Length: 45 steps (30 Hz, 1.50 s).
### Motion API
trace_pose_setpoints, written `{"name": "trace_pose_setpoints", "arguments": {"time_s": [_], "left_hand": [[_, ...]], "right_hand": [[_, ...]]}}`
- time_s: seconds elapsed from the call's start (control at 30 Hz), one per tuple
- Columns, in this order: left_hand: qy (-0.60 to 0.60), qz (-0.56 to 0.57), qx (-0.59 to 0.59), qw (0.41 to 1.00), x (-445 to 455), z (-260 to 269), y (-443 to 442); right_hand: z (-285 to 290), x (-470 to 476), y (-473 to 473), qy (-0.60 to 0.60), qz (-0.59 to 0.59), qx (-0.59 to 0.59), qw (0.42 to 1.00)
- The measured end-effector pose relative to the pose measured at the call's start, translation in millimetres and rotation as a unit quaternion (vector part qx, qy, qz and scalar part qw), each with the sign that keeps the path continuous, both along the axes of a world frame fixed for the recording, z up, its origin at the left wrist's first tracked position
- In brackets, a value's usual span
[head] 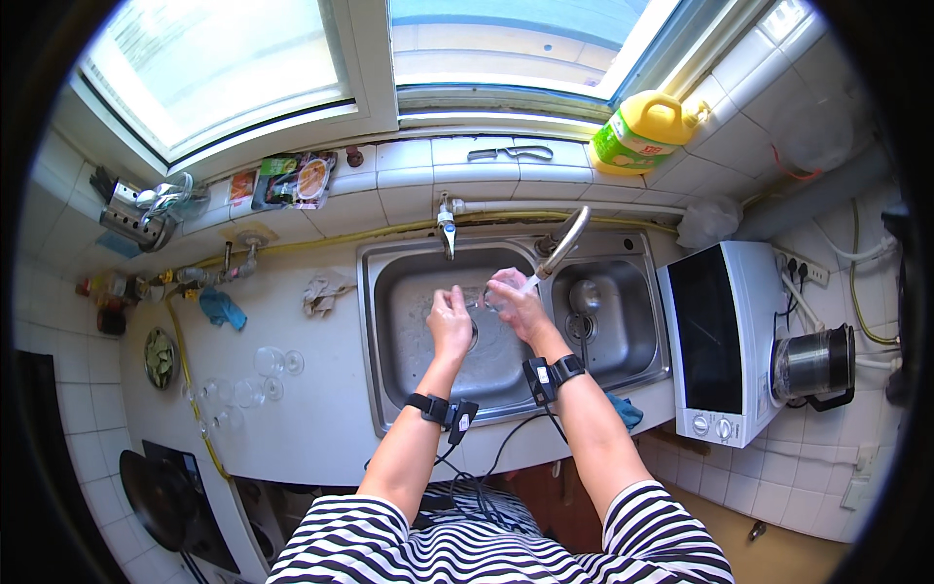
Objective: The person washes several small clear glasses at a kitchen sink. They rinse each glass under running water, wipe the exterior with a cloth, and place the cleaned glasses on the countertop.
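Observation:
Over the large steel sink basin [408, 350], my right hand [527, 314] is wrapped around the bowl of a clear stemmed glass [498, 295]. Its stem points left toward my left hand [449, 325], whose thumb and fingers are pinched together at the foot end. Those fingers hide most of the foot. Water runs from the curved spout of the faucet [569, 244] onto my right hand and the glass. Several clear stemmed glasses [268, 360] lie on the white counter to the left of the sink.
A second tap [446, 226] reaches over the basin's back edge. In the smaller basin [635, 343] rests a metal ladle [584, 298]. A microwave [719, 343] stands right of the sink. Cloths [326, 290] and a yellow hose [179, 343] lie on the left counter. Cables hang from my wrist straps.

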<state>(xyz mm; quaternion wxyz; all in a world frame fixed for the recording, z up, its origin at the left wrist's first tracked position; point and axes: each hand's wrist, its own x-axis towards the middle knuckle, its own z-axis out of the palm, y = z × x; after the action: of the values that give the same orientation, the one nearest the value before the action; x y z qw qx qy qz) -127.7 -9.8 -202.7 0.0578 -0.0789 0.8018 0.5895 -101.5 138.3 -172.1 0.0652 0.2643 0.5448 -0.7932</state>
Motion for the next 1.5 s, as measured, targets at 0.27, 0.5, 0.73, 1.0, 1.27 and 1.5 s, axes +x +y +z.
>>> {"name": "trace_pose_setpoints", "arguments": {"time_s": [0.27, 0.5, 0.73, 1.0, 1.27, 1.5], "left_hand": [[-0.601, 0.001, 0.512, 0.614, -10, -35, 14], [-0.362, -0.087, 0.417, 0.829, 1, -29, 62], [-0.294, -0.208, 0.333, 0.872, -1, -5, 85], [-0.428, -0.177, 0.432, 0.774, -4, 5, 30], [-0.031, -0.205, 0.152, 0.966, 17, 16, -7], [0.217, -0.238, -0.071, 0.944, 30, 43, -14]], "right_hand": [[17, 17, 13, 0.137, 0.02, -0.045, 0.989], [-17, 31, 38, 0.127, -0.176, -0.13, 0.967], [-16, 37, 69, 0.033, -0.301, -0.195, 0.933], [-5, 27, 51, 0.061, -0.166, -0.306, 0.935], [-23, 3, 14, -0.016, -0.103, -0.322, 0.941], [-62, -11, 26, -0.16, -0.062, -0.063, 0.983]]}}
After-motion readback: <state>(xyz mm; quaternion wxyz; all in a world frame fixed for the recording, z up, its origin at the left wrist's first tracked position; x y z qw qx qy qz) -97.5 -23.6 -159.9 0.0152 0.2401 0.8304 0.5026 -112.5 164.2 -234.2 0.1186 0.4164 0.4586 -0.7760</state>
